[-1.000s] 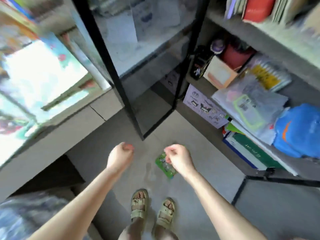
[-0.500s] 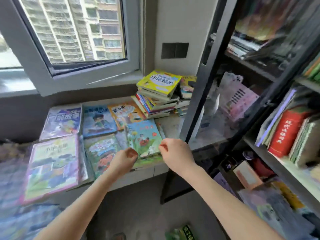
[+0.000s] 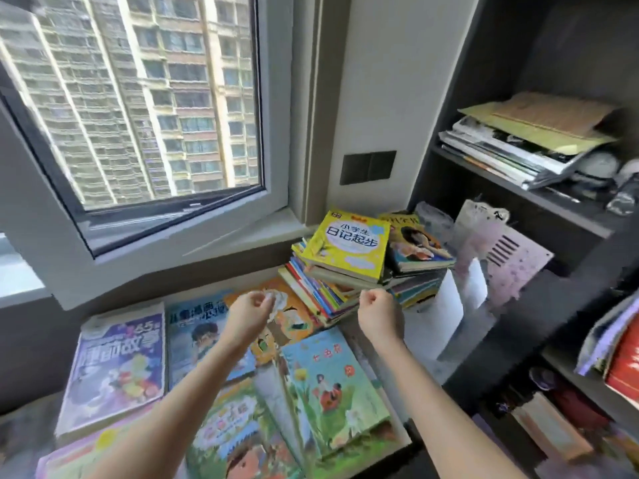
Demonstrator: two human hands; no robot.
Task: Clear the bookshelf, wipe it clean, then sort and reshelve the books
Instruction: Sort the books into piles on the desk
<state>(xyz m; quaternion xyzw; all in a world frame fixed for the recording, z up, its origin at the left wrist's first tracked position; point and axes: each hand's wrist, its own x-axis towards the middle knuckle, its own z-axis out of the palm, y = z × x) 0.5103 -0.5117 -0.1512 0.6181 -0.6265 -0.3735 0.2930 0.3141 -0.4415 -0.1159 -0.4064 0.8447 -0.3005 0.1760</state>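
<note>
Head view: the clearing looks partly done. Loose books [image 3: 332, 385] lie flat, side by side, on the bench [image 3: 207, 288] under the window, and a stack [image 3: 332, 288] topped by a yellow book [image 3: 349, 247] stands at its far right end. The bookshelf [image 3: 446, 98] to the right is not yet bare: a pile of magazines [image 3: 511, 146] fills one shelf and a red book [image 3: 626, 368] stands lower down. No cloth shows, so wiping and reshelving probably remain.

The left grip [image 3: 254, 307] hangs above an orange book [image 3: 294, 321], fingers curled together, holding nothing plainly. The right grip [image 3: 378, 311] is fisted and empty just beside the stack's near edge. Contact cannot be judged.
</note>
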